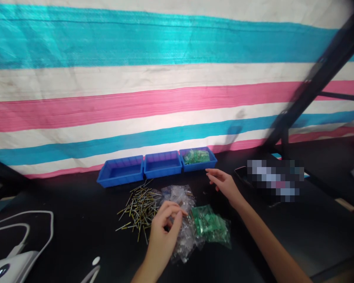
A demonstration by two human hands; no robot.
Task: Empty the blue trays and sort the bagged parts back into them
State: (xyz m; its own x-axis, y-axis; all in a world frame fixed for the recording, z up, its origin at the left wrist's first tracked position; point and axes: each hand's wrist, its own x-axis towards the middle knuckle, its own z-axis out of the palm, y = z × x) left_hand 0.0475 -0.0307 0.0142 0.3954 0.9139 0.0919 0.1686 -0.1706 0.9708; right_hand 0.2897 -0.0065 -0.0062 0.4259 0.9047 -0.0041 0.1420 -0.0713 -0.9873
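Observation:
My left hand point(166, 224) is curled over a heap of clear plastic bags point(183, 243), thumb and index tips together. Whatever may be in that pinch is too small to make out. My right hand point(224, 186) is raised in front of the right-hand blue bin point(199, 167), fingers stretched forward and slightly apart, with nothing visible in them. Green packets point(199, 156) in clear wrap lie in that bin. More green packets point(211, 224) rest on the table between my hands. Left of the bags spreads a loose pile of thin metal rods with yellowish parts point(141, 206).
Two more blue bins, the middle one point(163, 173) and the left one point(120, 181), stand in the row by the striped sheet point(165, 106). A phone-like dark object point(241, 173) lies at right. A white device point(13, 267) with cables sits front left. Dark metal bars slant at right.

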